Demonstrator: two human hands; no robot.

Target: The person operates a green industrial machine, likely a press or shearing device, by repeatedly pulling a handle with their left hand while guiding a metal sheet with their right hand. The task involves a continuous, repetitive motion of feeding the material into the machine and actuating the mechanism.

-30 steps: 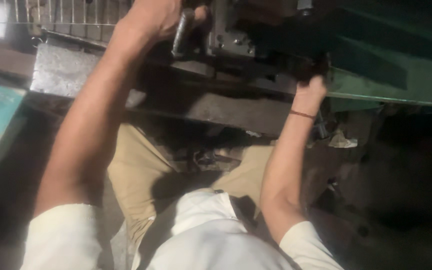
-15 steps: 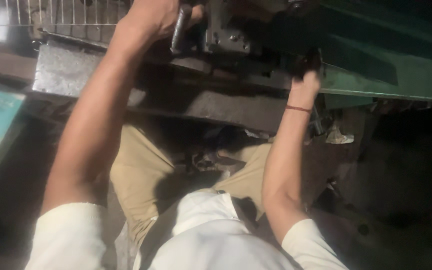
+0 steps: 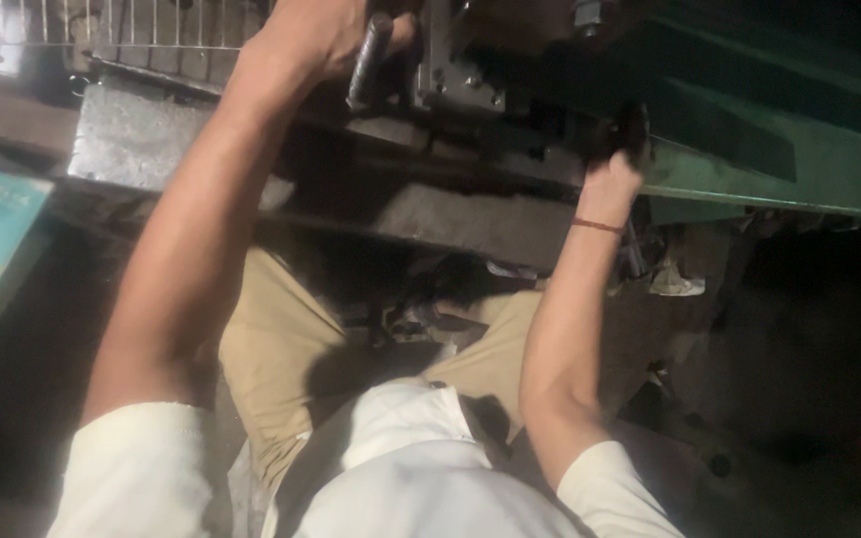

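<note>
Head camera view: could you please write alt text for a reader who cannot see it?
A person's left hand grips a dark metal handle on a green machine, while the right hand holds a dark part at its edge. Below are tan trousers and a white shirt.

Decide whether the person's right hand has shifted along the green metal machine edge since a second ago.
No. The right hand still grips the dark knob at the green metal machine edge; only the camera shifted slightly.

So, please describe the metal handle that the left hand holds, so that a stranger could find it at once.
Start at the big green machine body along the top right. Go left past the grey bolted metal block to the left hand at the top edge. The handle is the short, dull grey round bar in its fingers, the only rod-shaped part there.
</note>
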